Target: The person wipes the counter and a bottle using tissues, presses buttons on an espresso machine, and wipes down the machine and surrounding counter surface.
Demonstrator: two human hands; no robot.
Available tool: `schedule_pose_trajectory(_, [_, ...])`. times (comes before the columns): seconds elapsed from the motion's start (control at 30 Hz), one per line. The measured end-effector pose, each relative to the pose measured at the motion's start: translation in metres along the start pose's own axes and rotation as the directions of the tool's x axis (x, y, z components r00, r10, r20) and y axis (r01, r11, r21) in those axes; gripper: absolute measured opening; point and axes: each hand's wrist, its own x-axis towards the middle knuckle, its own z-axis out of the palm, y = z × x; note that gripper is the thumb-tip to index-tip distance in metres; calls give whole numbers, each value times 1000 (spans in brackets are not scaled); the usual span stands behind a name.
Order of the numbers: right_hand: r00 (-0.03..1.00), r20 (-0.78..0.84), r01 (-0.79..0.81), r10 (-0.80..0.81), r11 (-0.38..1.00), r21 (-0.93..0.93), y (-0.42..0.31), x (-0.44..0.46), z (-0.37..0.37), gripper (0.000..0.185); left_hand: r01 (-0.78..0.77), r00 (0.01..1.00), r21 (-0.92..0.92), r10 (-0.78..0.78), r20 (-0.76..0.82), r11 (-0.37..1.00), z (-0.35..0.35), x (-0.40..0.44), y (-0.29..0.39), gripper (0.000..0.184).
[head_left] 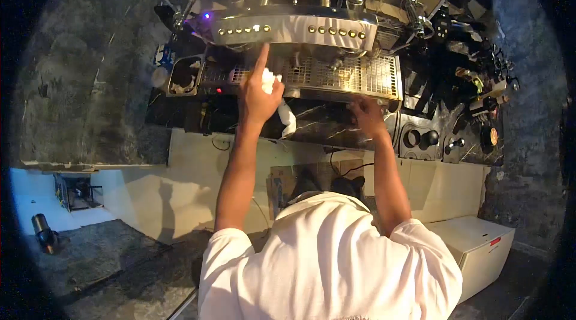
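Left hand (261,95): index finger stretched out, tip just below the left button group on the steel front panel (294,31); cannot tell if it touches. Other fingers curled in on a bunched white cloth (269,81), thumb apart from the index. A white strip (287,121) hangs beside the wrist, over the dark counter (324,121); cannot tell if it joins the cloth.

Right hand (369,117): at the front edge of the drip tray (377,75), near its right end. Fingers bent, dim and blurred; cannot tell if they grip anything.

Espresso machine (264,15) spans the far side of the counter, its slotted tray below the panel. Blue light at the panel's left end, small red light low on the tray front. Metal-rimmed bin (185,76) left of the tray. Right side: round black tools (429,137) in a holder, bottles (483,106) farther out.
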Motion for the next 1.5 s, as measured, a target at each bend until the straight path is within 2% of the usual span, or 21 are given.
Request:
schedule_pose_trajectory(0.07, [836, -118, 439, -536, 783, -442, 8, 47, -5, 20, 222, 970, -82, -212, 119, 972, -3, -25, 7, 74])
schedule_pose_trajectory(0.13, [644, -174, 491, -745, 577, -653, -3, 87, 0, 19, 273, 959, -172, -255, 121, 946, 9, -58, 3, 67])
schedule_pose_trajectory(0.17, [843, -269, 282, -466, 808, -517, -33, 79, 11, 29, 263, 961, -181, -240, 138, 948, 13, -73, 4, 67])
schedule_pose_trajectory(0.23, [601, -353, 251, -717, 589, -768, -37, 90, 42, 34, 368, 918, -174, -327, 225, 914, 20, -102, 7, 64])
schedule_pose_trajectory(0.33, [744, -341, 350, -575, 769, -535, -5, 121, 47, 35, 395, 905, -164, -351, 241, 904, 26, -133, 14, 60])
schedule_pose_trajectory(0.4, [813, -320, 516, -487, 857, 6, 14, 145, 46, 30, 579, 787, -145, -504, 357, 802, 19, -141, 23, 59])
schedule_pose_trajectory(0.43, [812, -329, 511, -481, 859, 5, 15, 144, 41, 30, 578, 785, -146, -499, 366, 803, 17, -147, 24, 59])
schedule_pose_trajectory(0.57, [888, -301, 340, -348, 937, -82, 6, 132, 14, 28, 616, 766, -182, -529, 365, 767, 19, -173, 11, 49])
schedule_pose_trajectory(0.63, [946, -254, -30, -200, 727, -686, -23, 103, -10, 26, 641, 755, -209, -558, 345, 738, 28, -177, 10, 46])
schedule_pose_trajectory(0.67, [948, -251, -30, -198, 725, -688, -20, 89, -16, 26, 666, 740, -233, -590, 322, 709, 31, -179, 11, 43])
schedule_pose_trajectory(0.73, [762, -357, 87, -540, 632, -770, -13, 63, -25, 29, 710, 704, -286, -657, 270, 643, 43, -186, 12, 37])
schedule_pose_trajectory(0.83, [845, -305, 4, -440, 574, -819, 3, 46, -46, 26, 792, 596, -474, -658, 461, 385, 66, -183, 5, 33])
schedule_pose_trajectory(0.9, [894, -279, -66, -350, 513, -856, 6, 42, -62, 24, 750, 568, -658, -575, 588, 67, 87, -158, 30, 40])
schedule_pose_trajectory(0.97, [898, -278, -16, -342, 607, -795, 4, 29, -77, 24, 704, 705, -551, -531, 470, 448, 115, -144, 39, 45])
schedule_pose_trajectory(1.0, [901, -281, 30, -331, 693, -720, 2, 21, -85, 25, 701, 708, -551, -531, 465, 452, 130, -132, 46, 45])
schedule_pose_trajectory(1.07, [908, -276, 123, -315, 830, -544, -4, 3, -103, 27, 412, 903, -455, -421, 86, 789, 163, -103, 66, 52])
schedule_pose_trajectory(1.17, [955, -249, 4, -160, 848, -530, 5, -29, -139, 30, 405, 891, -479, -454, 15, 779, 217, -65, 90, 52])
schedule_pose_trajectory(1.23, [969, -176, 89, -174, 909, -407, 18, -48, -167, 26, -2, 944, 136, 47, -328, 991, 281, -62, 66, 41])
schedule_pose_trajectory(1.27, [973, -178, 69, -148, 919, -389, 22, -59, -182, 23, 14, 940, 150, 38, -339, 989, 291, -53, 71, 41])
schedule_pose_trajectory(1.4, [976, -171, 102, -133, 979, -178, 66, -78, -248, 25, 491, 871, 228, -464, -164, 841, 313, -13, 106, 33])
schedule_pose_trajectory(1.5, [991, -114, 43, -66, 980, -194, 54, -101, -281, 22, 483, 875, 298, -438, -208, 823, 340, -20, 97, 32])
